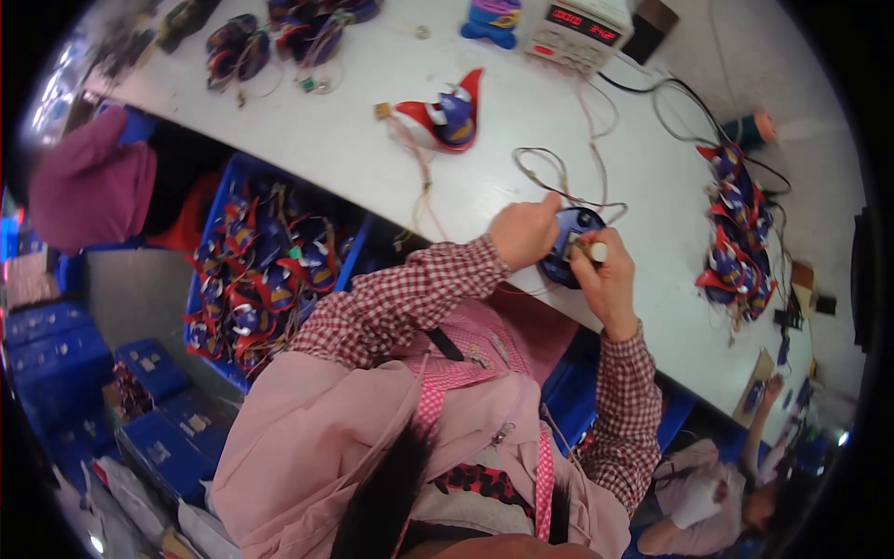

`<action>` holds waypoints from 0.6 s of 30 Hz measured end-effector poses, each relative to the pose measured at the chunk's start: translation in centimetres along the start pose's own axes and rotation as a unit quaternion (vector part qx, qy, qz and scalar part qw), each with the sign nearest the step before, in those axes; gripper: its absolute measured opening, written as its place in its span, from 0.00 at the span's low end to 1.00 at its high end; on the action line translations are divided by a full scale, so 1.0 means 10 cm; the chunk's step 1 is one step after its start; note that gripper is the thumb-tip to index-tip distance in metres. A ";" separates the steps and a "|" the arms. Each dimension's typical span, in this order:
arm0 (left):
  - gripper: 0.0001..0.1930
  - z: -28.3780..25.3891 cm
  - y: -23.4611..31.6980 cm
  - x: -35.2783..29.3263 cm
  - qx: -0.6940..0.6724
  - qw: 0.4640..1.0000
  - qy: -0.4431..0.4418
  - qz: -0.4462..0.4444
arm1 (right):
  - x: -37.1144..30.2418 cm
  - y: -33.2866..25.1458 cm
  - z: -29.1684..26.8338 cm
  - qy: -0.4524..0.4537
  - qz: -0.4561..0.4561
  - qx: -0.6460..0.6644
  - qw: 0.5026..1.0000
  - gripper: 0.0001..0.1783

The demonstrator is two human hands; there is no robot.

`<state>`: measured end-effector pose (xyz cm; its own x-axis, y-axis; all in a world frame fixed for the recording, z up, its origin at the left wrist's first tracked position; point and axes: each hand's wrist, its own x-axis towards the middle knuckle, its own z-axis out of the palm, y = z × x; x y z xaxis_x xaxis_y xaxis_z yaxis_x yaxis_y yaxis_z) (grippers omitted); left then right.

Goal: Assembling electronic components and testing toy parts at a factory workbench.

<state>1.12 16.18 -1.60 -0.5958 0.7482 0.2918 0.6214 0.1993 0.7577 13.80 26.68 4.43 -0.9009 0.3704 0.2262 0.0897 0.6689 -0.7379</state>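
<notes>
My left hand (pixel 526 233) is closed, with its thumb and fingers at the left edge of a dark blue rounded plastic part (pixel 562 272). That part lies at the front of the white table, with small pieces inside it that I cannot make out. Over its right side, my right hand (pixel 607 279) pinches a small pale round-ended thing (pixel 597 252); its other end is hidden by the fingers. Thin wires (pixel 549 177) loop on the table just beyond the part. Farther back lies a red, white and blue plastic toy-like piece (pixel 452 116) with a wired connector (pixel 383 110).
A blue crate (pixel 207 289) of similar wired pieces stands at the left below the table (pixel 345 121). More pieces (pixel 736 233) are piled at the right. A power supply (pixel 579 35) with red digits and a blue pouch-like thing (pixel 491 23) stand behind. People sit at left (pixel 93 182) and lower right (pixel 698 494).
</notes>
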 end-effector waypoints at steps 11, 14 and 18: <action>0.11 -1.63 -0.56 -0.75 0.030 0.977 0.174 -0.123 | -0.58 -0.54 0.23 0.110 -0.002 0.026 0.994 0.17; 0.13 -1.97 -1.03 -0.37 0.129 0.966 0.215 -0.067 | -0.16 -0.94 0.70 -0.046 -0.020 0.014 0.999 0.24; 0.15 -2.02 -1.44 0.04 0.224 0.958 0.174 -0.049 | 0.56 -0.82 1.42 0.056 -0.100 -0.049 0.992 0.23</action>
<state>-18.33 0.81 -0.68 -0.7479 0.4705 0.4683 0.6628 0.5678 0.4881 1.95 14.13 2.76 -0.8526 0.2896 0.4350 -0.0404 0.7934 -0.6074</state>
